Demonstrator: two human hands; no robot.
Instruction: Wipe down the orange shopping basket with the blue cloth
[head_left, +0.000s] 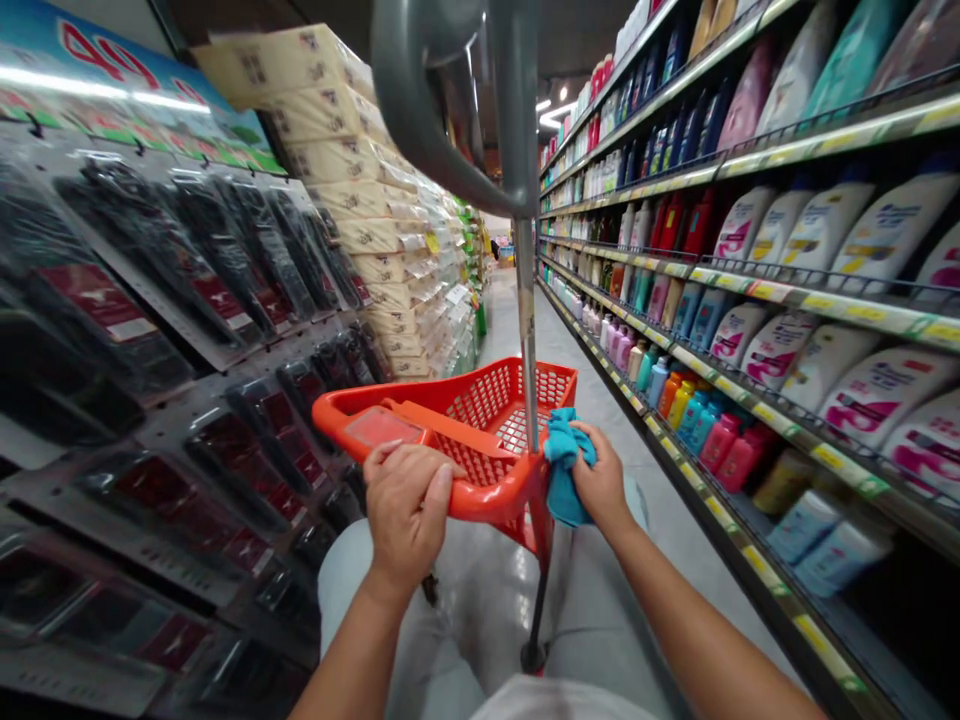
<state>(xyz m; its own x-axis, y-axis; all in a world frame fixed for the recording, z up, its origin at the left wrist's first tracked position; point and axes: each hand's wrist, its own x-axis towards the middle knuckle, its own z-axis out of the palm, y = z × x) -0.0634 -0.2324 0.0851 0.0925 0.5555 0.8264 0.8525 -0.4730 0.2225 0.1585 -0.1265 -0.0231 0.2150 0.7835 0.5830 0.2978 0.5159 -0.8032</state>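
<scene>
Looming nearest the camera in the head view, a grey handle (514,110) tops a metal pole (528,330) that rises by the near right corner of a red basket (360,408). The left hand (409,510) lies over the basket's near edge, fingers together and curled round the rim, their tips hidden. The right hand (598,472) pinches a bunched blue cloth (566,490) between thumb and bent fingers, at that near right corner, beside the pole. The step in hand appears to be wiping there while the left hand steadies the basket; the next move seems to call for a firm pinch and room to slide the cloth. Bent legs (346,570) crowd close below; pole and handle block part of the aisle (506,320). Packaged dark goods (251,265) and stacked cream packs (352,185) line the left; shelves (829,456) of bottles (892,235) line the right.
</scene>
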